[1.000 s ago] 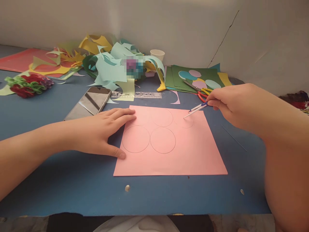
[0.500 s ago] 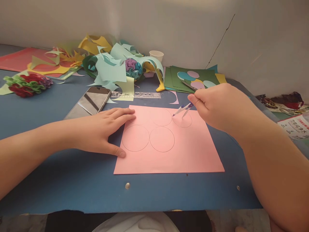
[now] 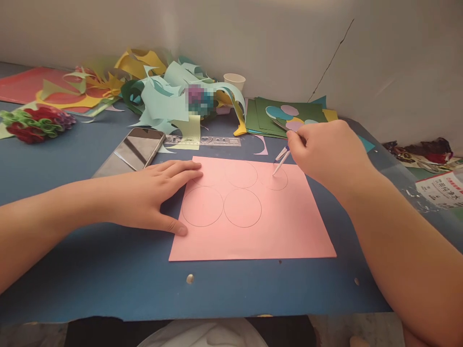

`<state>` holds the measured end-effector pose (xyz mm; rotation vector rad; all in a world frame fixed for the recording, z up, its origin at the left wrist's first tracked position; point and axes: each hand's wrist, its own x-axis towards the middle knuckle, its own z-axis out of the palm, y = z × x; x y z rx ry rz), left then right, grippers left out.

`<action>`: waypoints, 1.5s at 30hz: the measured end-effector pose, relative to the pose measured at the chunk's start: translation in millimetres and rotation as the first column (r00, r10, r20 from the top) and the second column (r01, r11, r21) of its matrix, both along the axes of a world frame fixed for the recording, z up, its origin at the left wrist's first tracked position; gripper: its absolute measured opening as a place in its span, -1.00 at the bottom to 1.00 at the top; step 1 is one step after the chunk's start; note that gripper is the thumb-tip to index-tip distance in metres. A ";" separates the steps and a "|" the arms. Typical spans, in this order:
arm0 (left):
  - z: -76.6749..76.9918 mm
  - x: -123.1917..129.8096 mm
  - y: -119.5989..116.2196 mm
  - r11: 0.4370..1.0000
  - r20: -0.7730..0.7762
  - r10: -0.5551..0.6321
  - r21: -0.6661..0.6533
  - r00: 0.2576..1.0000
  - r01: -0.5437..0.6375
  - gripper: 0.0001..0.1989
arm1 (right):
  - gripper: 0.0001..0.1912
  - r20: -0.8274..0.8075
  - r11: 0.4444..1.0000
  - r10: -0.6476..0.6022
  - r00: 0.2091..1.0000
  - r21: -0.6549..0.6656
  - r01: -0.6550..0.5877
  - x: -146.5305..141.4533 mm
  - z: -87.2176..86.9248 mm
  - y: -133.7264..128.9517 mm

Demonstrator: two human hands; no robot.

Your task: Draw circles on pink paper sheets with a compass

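Pink, rectangular and flat, a sheet of paper (image 3: 282, 231) lies on the blue worktop (image 3: 108, 270) between the two hands, marked with thin-lined circles: two whole ones in the nearer row, others along the far side.

The left hand (image 3: 155, 193) is open, palm down, its forearm coming in low from the left. Its fingers point right, close together over the sheet's far left corner and partly covering a circle, while the thumb is spread well away toward the near side and presses the left edge.

The right hand (image 3: 321, 147) is closed in a pinch on the top of a white-and-blue drawing compass (image 3: 281, 160), thumb and curled fingers together, the wrist raised and bent over the sheet's far right corner, the forearm slanting down toward the near right. The compass leans, its white leg standing inside the far right circle; its blue-ended leg is near that circle's far side, though whether it touches the paper is hard to tell.

Behind the left hand lies a grey smartphone with a dark glossy screen (image 3: 139, 147). Beyond the sheet are a clear plastic stencil ruler (image 3: 220, 141), pale blue paper offcuts (image 3: 162, 103), a small white cup (image 3: 234, 81) and dark green paper sheets (image 3: 253, 118) bearing coloured paper discs (image 3: 289, 110).
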<state>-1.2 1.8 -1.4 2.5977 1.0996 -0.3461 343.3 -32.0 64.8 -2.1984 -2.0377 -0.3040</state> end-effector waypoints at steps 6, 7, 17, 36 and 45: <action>0.5 0.1 -0.4 1.000 0.031 0.003 -0.007 1.000 -0.002 0.29 | -0.53 0.115 0.981 0.186 0.976 0.031 -0.191 -6.0 -6.8 3.2; 0.8 0.4 -0.6 1.000 0.030 0.003 -0.007 1.000 -0.003 0.29 | -0.54 0.127 0.977 0.206 0.970 0.020 -0.210 -6.2 -7.4 2.6; 2.6 1.3 -1.7 1.000 0.005 -0.006 -0.007 1.000 0.006 0.30 | -0.54 0.160 0.949 0.313 0.936 -0.094 -0.301 13.8 2.9 -28.5; 2.9 3.1 -1.4 1.000 -0.011 -0.004 -0.005 1.000 0.003 0.30 | -0.71 -0.080 0.919 0.394 0.916 0.008 -0.395 48.6 -1.6 14.9; 0.5 0.8 -0.2 1.000 -0.017 -0.008 0.001 1.000 0.008 0.31 | -0.64 0.045 0.865 0.501 0.864 -0.006 -0.501 23.8 -2.4 15.2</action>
